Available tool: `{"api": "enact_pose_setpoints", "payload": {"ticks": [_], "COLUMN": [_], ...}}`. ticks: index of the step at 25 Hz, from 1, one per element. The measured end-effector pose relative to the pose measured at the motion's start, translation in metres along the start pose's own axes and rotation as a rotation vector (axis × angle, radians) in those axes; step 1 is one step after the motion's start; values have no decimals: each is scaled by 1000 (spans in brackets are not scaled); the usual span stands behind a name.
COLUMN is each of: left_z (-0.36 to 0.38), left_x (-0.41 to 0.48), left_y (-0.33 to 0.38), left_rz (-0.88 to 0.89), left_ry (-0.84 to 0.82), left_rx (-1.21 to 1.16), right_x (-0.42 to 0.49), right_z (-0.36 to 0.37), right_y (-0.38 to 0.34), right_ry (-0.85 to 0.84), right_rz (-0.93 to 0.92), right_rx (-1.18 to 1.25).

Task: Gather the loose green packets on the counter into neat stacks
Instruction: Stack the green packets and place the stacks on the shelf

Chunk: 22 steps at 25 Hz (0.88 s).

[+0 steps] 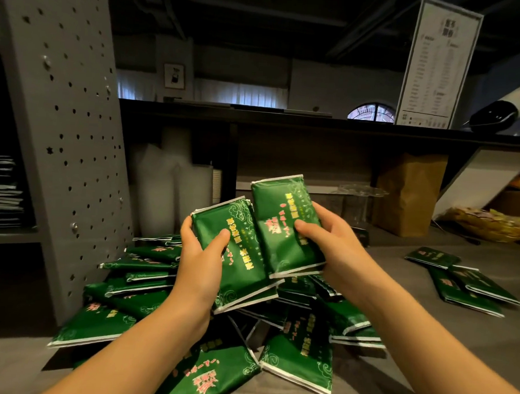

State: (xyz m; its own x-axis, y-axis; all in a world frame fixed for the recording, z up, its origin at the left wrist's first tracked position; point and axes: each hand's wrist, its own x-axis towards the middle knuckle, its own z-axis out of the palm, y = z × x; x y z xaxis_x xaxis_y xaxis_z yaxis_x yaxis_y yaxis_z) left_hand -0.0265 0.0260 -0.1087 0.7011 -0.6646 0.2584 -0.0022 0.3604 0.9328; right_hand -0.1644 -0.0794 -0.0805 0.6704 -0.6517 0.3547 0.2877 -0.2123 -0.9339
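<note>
Head view: both hands are raised above the counter [364, 365], each clamped on green packets. The left hand [199, 262] grips a small bundle of packets [238, 255], thumb laid across the printed face and fingers curled round the far left edge; at least two layers show at the bundle's lower edge, exact count unclear. The right hand [334, 244] grips a second packet [284, 224], thumb pressed on its face, fingers wrapped behind its right edge; a further white edge beneath it suggests more than one, though I cannot tell. The second packet overlaps the bundle's right side and stands higher, tilted slightly. Directly below both sets of fingers lies a loose heap of packets [147, 284], unaligned and overlapping, spread toward the viewer. Well to the right of the right-hand fingers, a few packets [469, 283] lie apart on the counter, partly overlapped. Left of the left-hand fingers stands a grey perforated panel [71, 129].
</note>
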Motion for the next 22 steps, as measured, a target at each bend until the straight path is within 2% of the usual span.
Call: {"api": "enact_pose_setpoints", "payload": {"ticks": [4,7,13,15,17,19,20,22], "left_z": [3,6,9,7,6,7,7,8], "left_x": [-2,-6,-10,-9,-10,-12,-12,-13], "left_y": [-2,-2,-5,-5,-3,-3,-3,-4], "left_rz": [11,36,109,90,66,46,42,41], "left_ry": [3,-5,-31,-28,-40,-53,-58,-65], "left_rx": [-38,-34,62,70,75,79,83,95], "right_x": [-9,-16,-12,-8,6,21,28,33], "right_z": [30,44,43,30,2,-35,-53,-80], "right_y": [17,25,27,18,16,20,24,32], "right_ry": [-16,-67,-187,-170,-50,54,76,68], "right_rz": [-91,-152,-123,-158,-189,-111,-31,140], "right_rx": [-230,-287,-370,-430,-715,-1090,-1203,-1253]}}
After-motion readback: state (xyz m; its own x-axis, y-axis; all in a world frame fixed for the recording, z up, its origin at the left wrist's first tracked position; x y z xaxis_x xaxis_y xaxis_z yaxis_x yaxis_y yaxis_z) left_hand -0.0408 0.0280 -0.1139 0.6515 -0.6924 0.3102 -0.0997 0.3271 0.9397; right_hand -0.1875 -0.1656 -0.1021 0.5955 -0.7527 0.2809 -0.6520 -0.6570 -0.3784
